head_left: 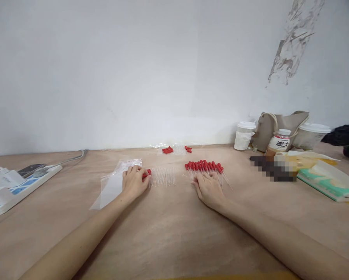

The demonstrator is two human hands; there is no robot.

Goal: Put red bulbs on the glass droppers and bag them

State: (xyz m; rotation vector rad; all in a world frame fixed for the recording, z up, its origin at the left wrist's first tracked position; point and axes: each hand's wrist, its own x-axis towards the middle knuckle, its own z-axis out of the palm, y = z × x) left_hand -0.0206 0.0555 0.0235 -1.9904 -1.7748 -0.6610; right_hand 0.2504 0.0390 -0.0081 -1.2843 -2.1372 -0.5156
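Both forearms reach forward, left hand (134, 182) curled, right hand (209, 189) flat.

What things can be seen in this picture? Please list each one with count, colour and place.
droppers with caps: a row, too many to count, clear with red caps, centre, under right fingers
glass tubes: a row, clear, beside left hand
loose red caps: small heap, red, far centre on clear plastic
plastic bag: one, clear, under left hand
power strip: one, white, far left
lidded cups: two, whitish, back right
bottle: one, white label, back right
cloth bag: one, beige, against wall
tissue pack: one, green-white, right
table: one, tan
left hand: holds something red
right hand: flat on droppers
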